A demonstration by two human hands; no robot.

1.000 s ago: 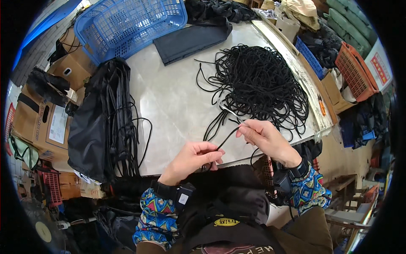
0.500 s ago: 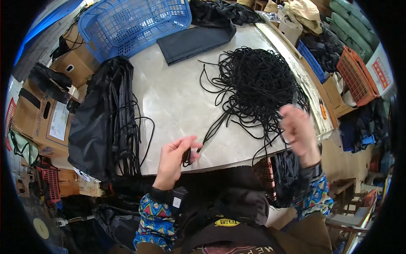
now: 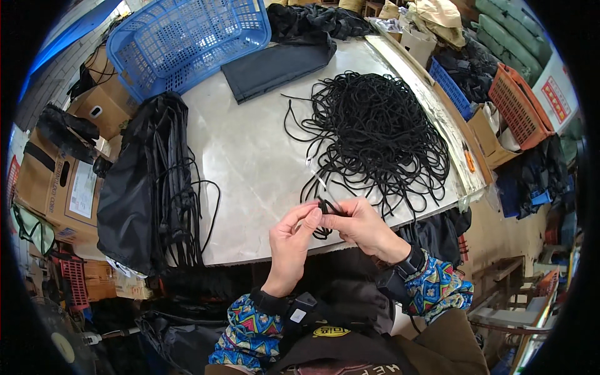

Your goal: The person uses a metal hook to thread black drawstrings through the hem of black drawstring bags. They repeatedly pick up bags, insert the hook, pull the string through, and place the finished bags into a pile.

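Observation:
Both my hands meet at the front edge of the table, pinching black cord (image 3: 322, 232) between them. My left hand (image 3: 292, 236) has its thumb and fingertips closed on the cord. My right hand (image 3: 362, 226) grips it too, fingertips against the left ones. A loop of the cord hangs below the fingers. Just beyond my hands lies a large tangled heap of black cords (image 3: 381, 134), with loose strands trailing toward me. Exactly how the cord runs between the fingertips is hidden.
The pale table (image 3: 231, 162) carries a stack of black drawstring bags (image 3: 147, 187) on its left. A blue plastic basket (image 3: 187, 47) and a flat black cloth piece (image 3: 281, 67) lie at the back. An orange-handled tool (image 3: 469, 159) rests by the right edge.
My right hand has come left from beside the cord heap to meet my left hand and take hold of the cord. My left hand has shifted right.

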